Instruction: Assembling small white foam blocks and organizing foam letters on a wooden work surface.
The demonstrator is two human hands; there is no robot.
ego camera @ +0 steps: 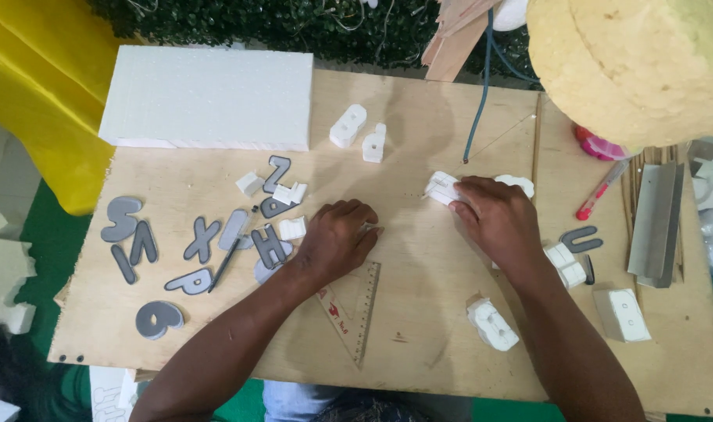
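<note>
While the right hand clamps a white foam piece, the left hand (fingers curled shut) rests on the plywood board.

The light is bright and soft, like daylight, and it falls evenly from above. The wooden board looks pale and clear. Shadows are faint, just a soft dark patch under the left hand and the right hand. The white foam block is so bright its top looks washed out. The yellow sponge lump close to the camera is a bit fuzzy. The grey letters look sharp. The board's edges bend a little.
</note>
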